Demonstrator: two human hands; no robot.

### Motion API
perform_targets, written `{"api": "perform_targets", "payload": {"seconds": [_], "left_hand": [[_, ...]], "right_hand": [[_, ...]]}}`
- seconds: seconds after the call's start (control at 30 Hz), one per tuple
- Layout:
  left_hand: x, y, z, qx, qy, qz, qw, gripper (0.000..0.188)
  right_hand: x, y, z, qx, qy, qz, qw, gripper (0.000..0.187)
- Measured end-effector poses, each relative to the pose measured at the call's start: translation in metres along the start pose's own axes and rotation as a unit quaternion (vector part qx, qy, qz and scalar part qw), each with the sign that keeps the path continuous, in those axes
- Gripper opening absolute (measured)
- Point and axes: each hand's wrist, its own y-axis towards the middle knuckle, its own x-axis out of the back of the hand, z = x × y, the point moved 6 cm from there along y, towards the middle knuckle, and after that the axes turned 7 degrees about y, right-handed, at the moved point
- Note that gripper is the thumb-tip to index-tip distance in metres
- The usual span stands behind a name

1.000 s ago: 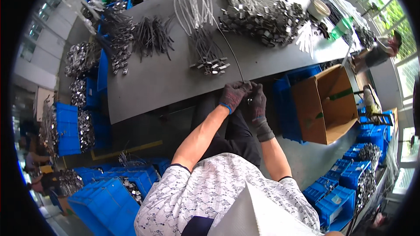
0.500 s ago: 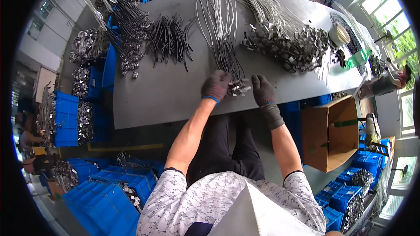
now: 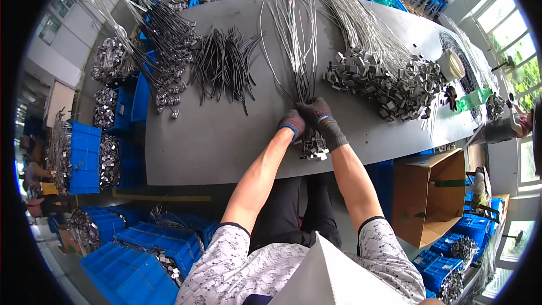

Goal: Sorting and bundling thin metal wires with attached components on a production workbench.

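A bundle of thin grey wires (image 3: 294,51) lies on a grey counter (image 3: 214,135), its long axis running from the near edge straight away toward the far edge, where the loose ends fan out. The near end carries small metal clips (image 3: 313,148) that sit just inside the near edge, about midway along it. Both gloved hands meet over that end. The left hand (image 3: 292,124) and the right hand (image 3: 317,114) touch each other, fingers curled closed around the wires just above the clips; the wires stretch away from the fingers toward the far edge. The right hand sits slightly farther along the bundle.

To the right of the bundle, a heap of loose metal clips (image 3: 389,87) spreads toward the right end of the counter. To the left lies a bunch of dark wires (image 3: 226,65). More clipped wires (image 3: 161,39) pile at the far left corner. A brown cardboard box (image 3: 432,197) stands open below the near right corner, with blue crates (image 3: 130,265) on the floor.
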Motion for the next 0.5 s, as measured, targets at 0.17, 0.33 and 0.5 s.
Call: {"api": "perform_targets", "payload": {"seconds": [0.17,0.33,0.5], "left_hand": [[-0.054,0.012,0.014,-0.316,0.133,-0.121,0.932,0.038],[-0.064,-0.006,0.061,-0.157,0.03,-0.034,0.987,0.049],[-0.029,-0.097,-0.019,-0.123,-0.164,0.002,0.979,0.046]], "right_hand": [[-0.017,-0.023,0.039,-0.022,-0.117,0.075,0.99,0.046],[-0.023,-0.052,0.051,0.052,-0.15,0.114,0.981,0.035],[0.03,-0.102,-0.032,0.346,-0.264,0.176,0.883,0.026]]}}
